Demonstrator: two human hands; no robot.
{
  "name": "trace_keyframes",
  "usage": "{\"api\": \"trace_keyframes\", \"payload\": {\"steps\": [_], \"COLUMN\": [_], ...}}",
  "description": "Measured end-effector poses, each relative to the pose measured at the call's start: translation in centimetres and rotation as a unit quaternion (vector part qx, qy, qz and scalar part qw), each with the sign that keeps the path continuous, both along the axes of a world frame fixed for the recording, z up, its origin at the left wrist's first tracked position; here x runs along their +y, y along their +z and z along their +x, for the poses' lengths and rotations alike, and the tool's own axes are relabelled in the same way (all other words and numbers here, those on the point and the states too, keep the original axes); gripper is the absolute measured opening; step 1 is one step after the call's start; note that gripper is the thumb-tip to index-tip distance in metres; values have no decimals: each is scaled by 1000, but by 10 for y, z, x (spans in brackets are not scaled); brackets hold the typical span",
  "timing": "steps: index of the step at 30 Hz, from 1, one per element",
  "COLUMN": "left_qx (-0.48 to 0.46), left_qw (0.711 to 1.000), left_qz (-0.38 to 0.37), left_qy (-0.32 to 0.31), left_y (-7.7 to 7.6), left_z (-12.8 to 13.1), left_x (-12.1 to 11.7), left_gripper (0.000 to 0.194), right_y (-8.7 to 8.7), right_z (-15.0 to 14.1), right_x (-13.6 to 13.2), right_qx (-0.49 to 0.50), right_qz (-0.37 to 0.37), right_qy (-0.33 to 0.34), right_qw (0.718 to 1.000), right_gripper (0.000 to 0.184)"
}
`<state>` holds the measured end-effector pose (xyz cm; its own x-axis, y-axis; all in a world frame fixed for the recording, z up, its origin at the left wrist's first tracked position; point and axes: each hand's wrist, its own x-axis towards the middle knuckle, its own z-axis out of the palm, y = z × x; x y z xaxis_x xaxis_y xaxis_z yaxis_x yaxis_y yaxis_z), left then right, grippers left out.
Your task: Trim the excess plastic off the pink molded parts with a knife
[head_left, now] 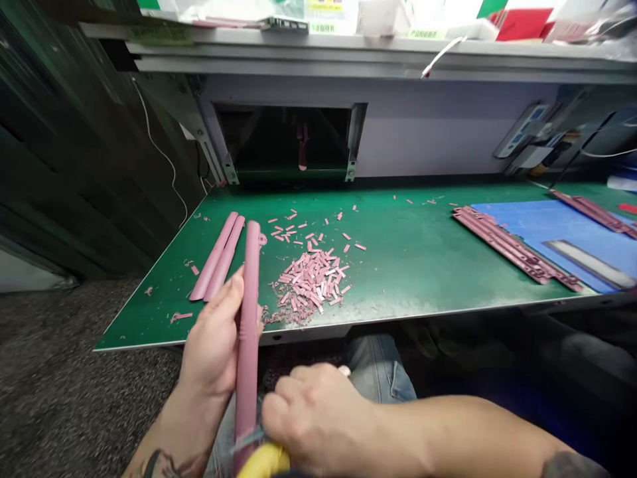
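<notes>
2 hands [213, 338] [313, 418], 3 pink bars [247, 332], 1 yellow handle [263, 461].

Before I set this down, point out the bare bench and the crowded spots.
Bare green mat shows between the pink trimmings and the pink moulded strips. Crowded: the trimmings, the two pink rods beside them, and the blue sheet.

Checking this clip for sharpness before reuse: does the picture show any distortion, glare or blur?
In the head view, the wide lens bows the grey metal shelf edge and slants the green bench mat; a pale sheen lies along the mat's front; the right hand and yellow handle look slightly soft; the papers look washed out.
</notes>
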<state>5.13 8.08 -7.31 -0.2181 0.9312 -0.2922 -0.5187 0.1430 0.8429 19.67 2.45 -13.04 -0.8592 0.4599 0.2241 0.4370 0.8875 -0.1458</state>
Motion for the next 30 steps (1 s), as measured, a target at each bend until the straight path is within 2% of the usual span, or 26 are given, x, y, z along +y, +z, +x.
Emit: {"api": "trace_keyframes", "payload": {"steps": [3, 5, 7, 9, 10, 12, 15, 19, 24, 27, 30], "left_qx": [-12, -19, -19, -5, 5, 21, 25, -7, -45, -41, -33], "left_qw": [1000, 999, 999, 998, 998, 997, 995, 996, 997, 998, 998], "left_qz": [21, 33, 35, 25, 13, -18, -50, -55, -8, 8, 16], "left_qy": [8, -5, -29, -49, -58, -71, -85, -69, -57, -56, -46], "left_y": [7, 6, -2, -14, -21, -32, -43, -50, -59, -58, -52], "left_z": [-8, -11, -10, -6, -3, 2, 9, 14, 10, 8, 5], "left_x": [20, 21, 14, 2, -4, -15, -26, -31, -28, -24, -16], "left_gripper": [26, 26, 25, 35, 37, 36, 46, 54, 37, 36, 37], "right_y": [-33, -39, -29, -8, 4, 22, 33, 32, 34, 32, 26], "right_z": [-1, 4, 12, 19, 22, 25, 24, 21, 23, 20, 11], "right_x": [-29, -21, 9, 49, 69, 99, 123, 127, 123, 113, 91], "right_qx": [2, 37, 96, 164, 191, 219, 203, 146, 110, 94, 75], "right_qz": [-56, -85, -90, -87, -82, -65, -38, -9, 2, -10, -32], "right_qy": [92, 87, -6, -112, -144, -177, -194, -213, -206, -187, -144], "right_qw": [994, 992, 991, 976, 968, 957, 959, 966, 972, 978, 986], "right_gripper": [24, 32, 42, 54, 58, 62, 60, 57, 55, 56, 51]}}
